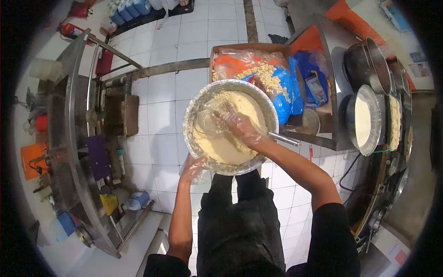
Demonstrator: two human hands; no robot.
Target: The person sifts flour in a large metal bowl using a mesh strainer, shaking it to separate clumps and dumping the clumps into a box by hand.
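Note:
A large round metal bowl (pixel 270 111) holds pale yellow powder or crumbly dough (pixel 242 102) and sits at the centre of the view. My left hand (pixel 194 168), in a clear plastic glove, is at the bowl's lower left rim, its fingers closed on the edge. Inside the bowl is my right hand (pixel 240 125), also gloved, with its fingers round a wire whisk (pixel 210 122) that lies in the powder on the left side. A metal handle (pixel 285 139) sticks out past the bowl's right rim, beside my right forearm.
Behind the bowl stands a cardboard box (pixel 249 46) with plastic bags and pale crumbs. To the right are a steel counter (pixel 339 108) and a pan of pale mixture (pixel 363 121). A metal rack (pixel 74 111) stands left. Blue bottles (pixel 134 8) are at the top.

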